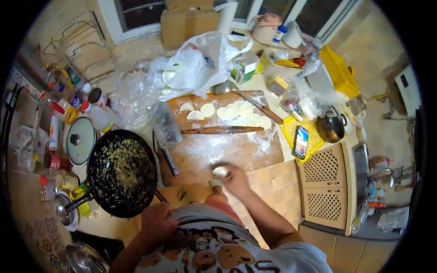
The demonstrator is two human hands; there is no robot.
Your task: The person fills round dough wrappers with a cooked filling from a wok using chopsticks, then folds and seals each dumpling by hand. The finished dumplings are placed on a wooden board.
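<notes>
My right hand (pixel 234 179), slightly blurred, grips a small whitish piece that looks like dough (pixel 221 171) over the near edge of the floured wooden board (pixel 194 150). Close to my shirt, my left hand (pixel 158 218) is curled beside the black wok (pixel 121 174); thin dark sticks (pixel 161 197) show at its fingers, but its hold on them is unclear. The wok contains a chopped green and yellow mixture. Across the board lies a tapered wooden rolling pin (pixel 222 130). Beyond it are several flat dough rounds (pixel 234 111), some overlapping, and a folded piece (pixel 186 107).
A cleaver (pixel 167 136) lies on the board's left side, a long-handled ladle (pixel 254 102) along its far right. Bottles (pixel 97 114) and a glass lid (pixel 81 140) stand left. Plastic bags (pixel 194 68) crowd the back. A phone (pixel 301 142) rests on a yellow rack (pixel 315 136) at right.
</notes>
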